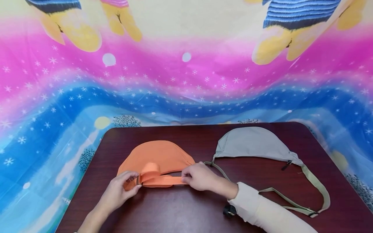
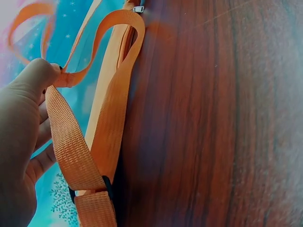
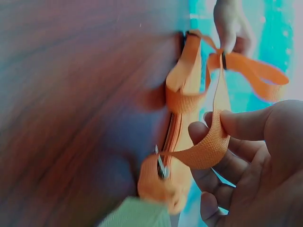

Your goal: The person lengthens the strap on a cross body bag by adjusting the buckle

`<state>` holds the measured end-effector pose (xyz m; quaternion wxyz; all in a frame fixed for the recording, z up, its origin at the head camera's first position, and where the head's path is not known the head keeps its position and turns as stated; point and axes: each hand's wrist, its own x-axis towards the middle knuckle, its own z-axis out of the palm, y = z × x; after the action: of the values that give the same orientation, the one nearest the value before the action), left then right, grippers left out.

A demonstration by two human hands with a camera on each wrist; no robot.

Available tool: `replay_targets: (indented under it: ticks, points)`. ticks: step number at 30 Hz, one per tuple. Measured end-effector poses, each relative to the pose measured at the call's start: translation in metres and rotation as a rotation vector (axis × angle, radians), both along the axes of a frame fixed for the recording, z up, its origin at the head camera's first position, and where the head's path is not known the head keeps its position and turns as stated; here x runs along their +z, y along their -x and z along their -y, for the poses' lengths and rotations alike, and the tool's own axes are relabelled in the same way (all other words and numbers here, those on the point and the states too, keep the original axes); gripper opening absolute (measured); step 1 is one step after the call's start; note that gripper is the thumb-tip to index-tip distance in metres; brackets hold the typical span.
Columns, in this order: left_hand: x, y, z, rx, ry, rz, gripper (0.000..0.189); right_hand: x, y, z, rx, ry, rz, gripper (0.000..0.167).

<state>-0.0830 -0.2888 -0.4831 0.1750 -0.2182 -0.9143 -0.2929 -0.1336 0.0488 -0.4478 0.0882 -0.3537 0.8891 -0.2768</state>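
An orange waist bag (image 1: 160, 152) lies on the dark reddish-brown table, its webbing strap (image 1: 172, 180) along the near side. At the left end, my left hand (image 1: 118, 190) pinches the strap beside a dark slider buckle (image 1: 139, 180). Thumb and fingers of my right hand (image 1: 200, 177) pinch the same strap farther right, holding a stretch of it between both hands. Loose strap stands up in a loop (image 1: 150, 167) near the left hand. In the left wrist view, another dark slider (image 2: 90, 188) sits lower on the strap. A zipper pull (image 3: 162, 165) shows in the right wrist view.
A grey waist bag (image 1: 252, 142) lies at the table's right side, its pale green strap (image 1: 322, 191) curving toward the near edge, partly behind the right forearm. A black object (image 1: 229, 210) shows below the right sleeve. A printed cloth (image 1: 186, 81) hangs behind the table (image 1: 180, 210).
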Motion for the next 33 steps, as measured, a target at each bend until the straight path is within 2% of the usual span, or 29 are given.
replay_targets:
  ticks: [7, 20, 27, 33]
  points:
    - [0.002, 0.000, 0.003, 0.026, 0.017, -0.029, 0.037, 0.001, 0.009, -0.028, -0.079, -0.041, 0.046, 0.025]
    - [0.005, 0.002, 0.015, 0.032, 0.006, -0.021, 0.039, 0.001, 0.021, -0.064, -0.217, -0.107, 0.135, 0.029]
    - [0.009, -0.003, 0.023, 0.110, 0.020, 0.013, 0.042, 0.006, 0.031, -0.089, -0.295, -0.050, 0.226, 0.024]
    - [0.010, -0.005, 0.027, 0.125, 0.013, 0.009, 0.042, 0.000, 0.037, -0.098, -0.320, 0.033, 0.248, 0.024]
